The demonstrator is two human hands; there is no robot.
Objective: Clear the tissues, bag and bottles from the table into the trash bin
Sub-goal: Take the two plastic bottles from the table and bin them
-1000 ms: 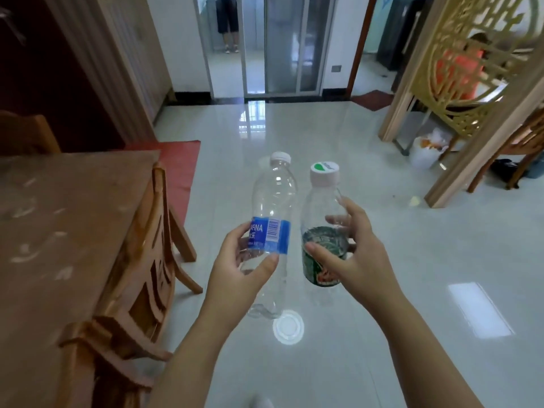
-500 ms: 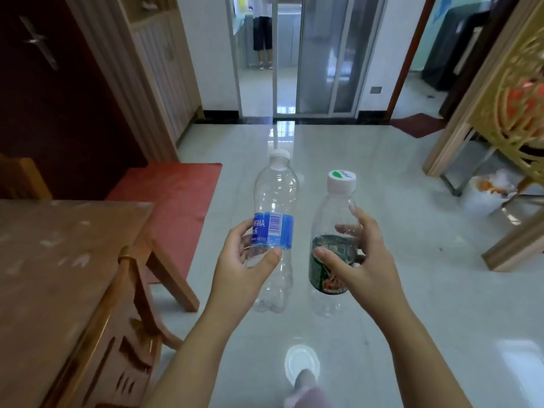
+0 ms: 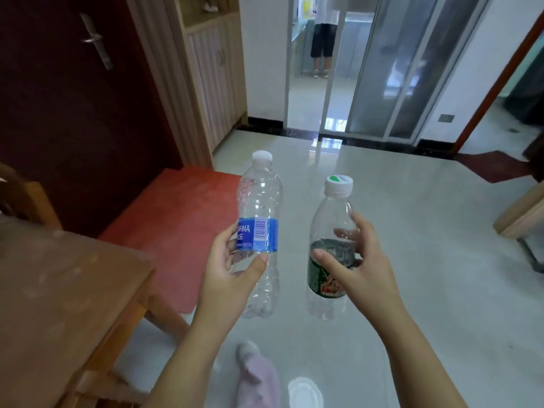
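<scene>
With both clear plastic bottles off the brown wooden table (image 3: 73, 290), the left hand (image 3: 232, 275) clasps the blue-labelled bottle (image 3: 259, 231) and the right hand (image 3: 362, 260) curls around the green-labelled bottle (image 3: 329, 245), upright above the floor. No trash bin is in sight, so binning them looks undone; tissues and bag aren't visible.

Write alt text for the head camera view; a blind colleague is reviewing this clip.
Seen from above, a person holds two capped, clear plastic bottles upright over a glossy tiled floor: the left hand grips a blue-labelled bottle, the right hand a green-labelled bottle. A wooden table sits at left, with a red mat and a dark door beyond.
</scene>
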